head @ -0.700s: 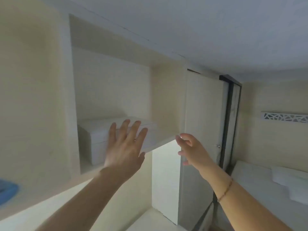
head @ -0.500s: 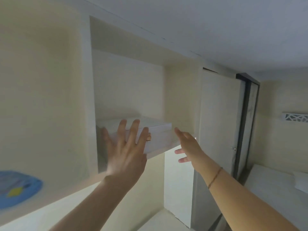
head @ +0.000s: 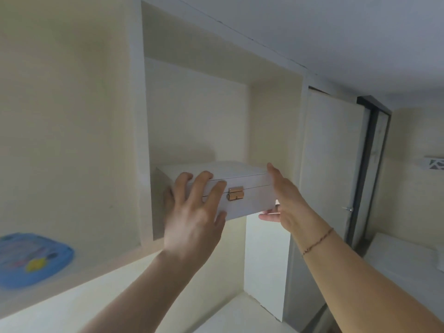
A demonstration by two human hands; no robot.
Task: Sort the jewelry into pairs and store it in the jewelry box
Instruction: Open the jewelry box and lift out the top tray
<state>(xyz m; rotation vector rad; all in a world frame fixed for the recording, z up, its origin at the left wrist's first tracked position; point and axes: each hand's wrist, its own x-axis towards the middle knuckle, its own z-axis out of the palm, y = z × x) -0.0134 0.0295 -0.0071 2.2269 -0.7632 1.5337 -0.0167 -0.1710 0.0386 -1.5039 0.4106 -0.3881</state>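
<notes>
A white jewelry box (head: 252,188) with a gold clasp on its front sits closed in a high wall niche, its front sticking out past the shelf edge. My left hand (head: 192,212) is pressed on the box's front left corner, fingers spread over the lid edge. My right hand (head: 286,200) is flat against the box's right side, with the thumb under its bottom. No jewelry is in sight.
The niche (head: 197,111) has a cream back wall and narrow side walls close to the box. A blue toy-like object (head: 31,258) lies on the lower shelf at left. A white door (head: 331,164) stands to the right.
Both hands have closed in on the box, the left onto its front corner and the right onto its side. The box now sits further forward on the shelf, and the view has shifted.
</notes>
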